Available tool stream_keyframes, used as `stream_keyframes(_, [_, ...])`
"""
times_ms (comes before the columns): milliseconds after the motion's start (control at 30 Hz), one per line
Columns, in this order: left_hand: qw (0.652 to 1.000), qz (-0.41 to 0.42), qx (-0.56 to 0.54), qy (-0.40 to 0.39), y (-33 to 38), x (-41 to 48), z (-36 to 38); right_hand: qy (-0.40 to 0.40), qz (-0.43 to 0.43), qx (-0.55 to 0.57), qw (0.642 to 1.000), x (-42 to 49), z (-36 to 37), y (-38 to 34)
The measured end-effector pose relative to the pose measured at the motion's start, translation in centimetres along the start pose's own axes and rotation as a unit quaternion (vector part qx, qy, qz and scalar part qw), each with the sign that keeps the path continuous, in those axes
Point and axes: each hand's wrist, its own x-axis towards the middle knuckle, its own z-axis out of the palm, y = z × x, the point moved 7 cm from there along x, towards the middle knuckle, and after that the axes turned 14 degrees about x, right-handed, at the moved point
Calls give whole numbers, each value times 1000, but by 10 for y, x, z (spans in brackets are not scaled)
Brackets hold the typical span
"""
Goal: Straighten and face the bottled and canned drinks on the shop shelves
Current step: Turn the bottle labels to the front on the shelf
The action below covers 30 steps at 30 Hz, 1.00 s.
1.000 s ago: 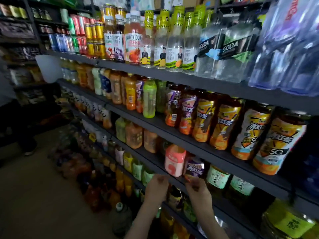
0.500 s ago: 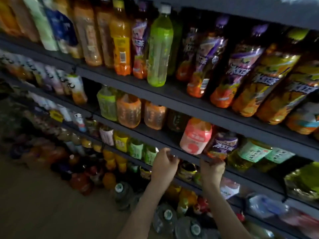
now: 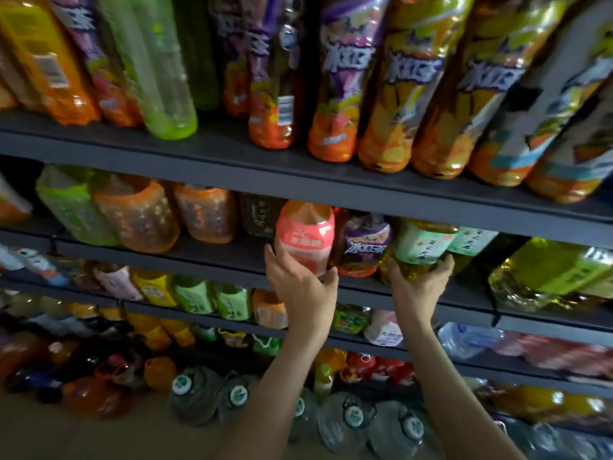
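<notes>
Midway through at best, judging by the rows. Busy on the middle shelf (image 3: 215,255). Holds the pink bottle (image 3: 305,237) low down in the left grip (image 3: 300,288), with thumb on one side and fingers curled round the other. Keeps its base near the shelf's front edge, label outward. Cups the foot of the green-label tea bottle (image 3: 421,249) in the right grip (image 3: 418,288), with thumb and fingers wrapped up either side. Seems to have it tipped a little, label partly turned aside. Just beside the pink one, between the two, a purple-label bottle (image 3: 363,244), untouched and set slightly back.

Near enough done, by the look of it: the orange bottles (image 3: 139,217) further left on the same shelf, in a fair row toward the front.

Left to do, most likely, on the shelf above: a tall bottle (image 3: 280,94) with barcode outward, and an orange bottle (image 3: 43,64) at far left showing a barcode too. Needs turning, both. Further right on the middle shelf, a big yellow-green bottle (image 3: 544,277), seemingly askew, though possibly only lens bend. Lower shelves too dark and blurred to judge. Down on the floor, water jugs (image 3: 351,416), caps up, probably outside the job.
</notes>
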Motion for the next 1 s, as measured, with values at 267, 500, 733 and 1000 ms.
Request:
stream_keyframes(267, [992,116,-36,32,47,-32,60,-19,-53,-19,998,21,5,18])
stream_keyframes(500, [994,87,-19,61,56,-27,91,13,-96,-75,993,27,6,17])
stream_keyframes(733, [995,92,-31,14,57,-29,91,-57,-64,-78,993,24,10,18])
stream_keyframes(1000, [993,91,-37,-58,62,-40,77,-156,29,-80,984,32,5,18])
